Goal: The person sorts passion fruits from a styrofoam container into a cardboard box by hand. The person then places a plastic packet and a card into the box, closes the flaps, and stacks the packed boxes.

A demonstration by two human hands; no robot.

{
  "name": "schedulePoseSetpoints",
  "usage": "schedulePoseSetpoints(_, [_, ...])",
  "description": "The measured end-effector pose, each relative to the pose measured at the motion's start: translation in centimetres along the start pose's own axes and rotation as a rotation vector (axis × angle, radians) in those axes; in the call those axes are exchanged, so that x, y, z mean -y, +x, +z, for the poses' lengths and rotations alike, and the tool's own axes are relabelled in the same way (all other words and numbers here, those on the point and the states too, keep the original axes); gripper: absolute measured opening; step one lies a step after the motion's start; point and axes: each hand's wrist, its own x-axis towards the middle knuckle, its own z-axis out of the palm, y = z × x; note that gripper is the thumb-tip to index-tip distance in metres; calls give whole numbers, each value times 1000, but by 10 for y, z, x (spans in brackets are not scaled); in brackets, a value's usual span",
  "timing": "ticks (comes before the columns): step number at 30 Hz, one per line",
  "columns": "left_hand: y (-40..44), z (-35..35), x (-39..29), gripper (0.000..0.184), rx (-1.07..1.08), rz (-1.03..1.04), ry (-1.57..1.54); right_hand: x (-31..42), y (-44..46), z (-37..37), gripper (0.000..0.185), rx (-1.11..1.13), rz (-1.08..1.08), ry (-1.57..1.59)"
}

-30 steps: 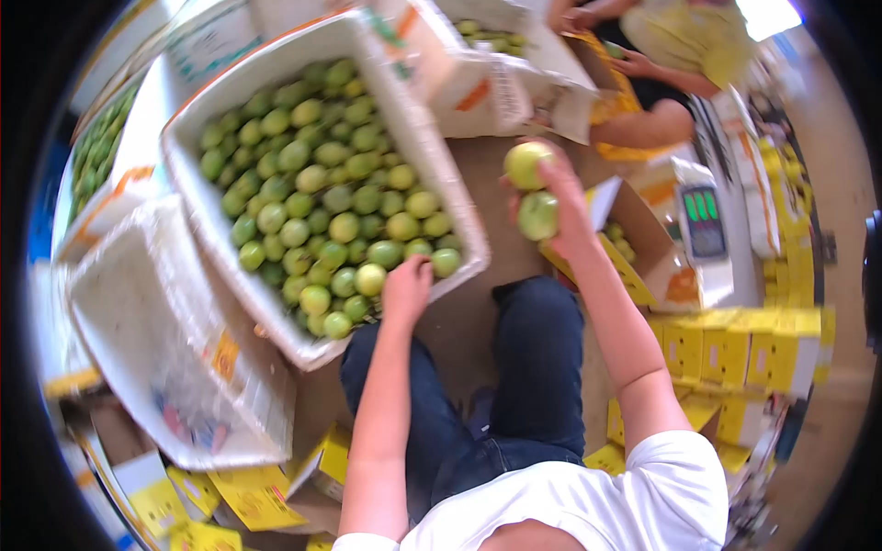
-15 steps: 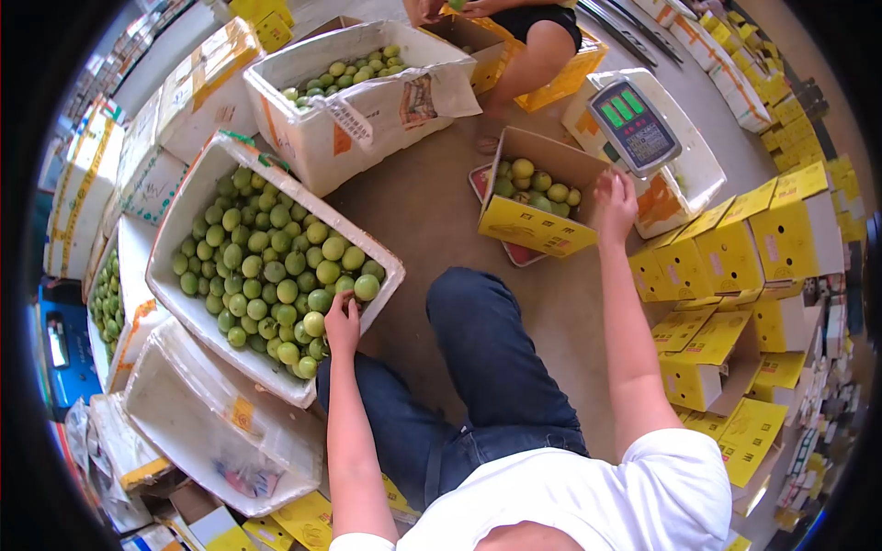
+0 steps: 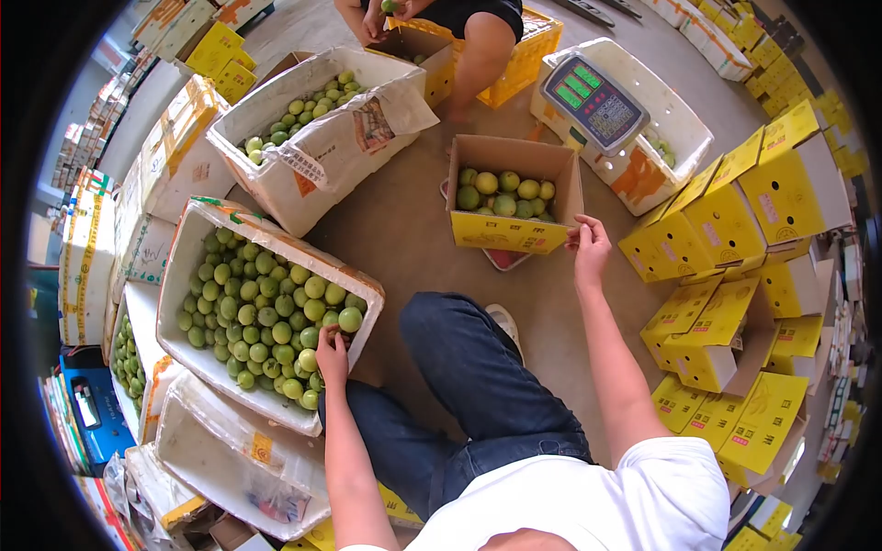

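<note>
Round green fruits (image 3: 262,308) fill a white foam box (image 3: 175,266) at the left. My left hand (image 3: 333,356) rests at that box's right side among the fruits, fingers curled; what it holds, if anything, is hidden. My right hand (image 3: 590,246) is at the right front corner of a yellow cardboard box (image 3: 505,235), its fingers bent near the edge; whether they grip it is unclear. Several green and yellowish fruits (image 3: 505,195) lie inside this box, which sits on a small red-edged scale platform (image 3: 507,259).
A digital scale display (image 3: 595,103) stands on a foam box (image 3: 684,147). Another fruit-filled foam box (image 3: 303,174) is at upper left. Yellow boxes (image 3: 735,216) stack at the right. Past the boxes, a person (image 3: 487,55) holds a green fruit. An empty foam box (image 3: 211,459) lies lower left.
The two fruits that my right hand held a second ago are gone from it, and that hand has moved down to the cardboard box's corner. My left hand stays at the fruit. The view has shifted.
</note>
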Motion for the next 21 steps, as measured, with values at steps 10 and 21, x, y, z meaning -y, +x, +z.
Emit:
schedulePoseSetpoints(10, [-7, -7, -19, 17, -17, 29, 93, 8, -5, 24, 16, 167, -218, -198])
schedulePoseSetpoints(21, [-7, -11, -25, 17, -147, 62, 134, 49, -15, 109, 16, 453, -358, -280])
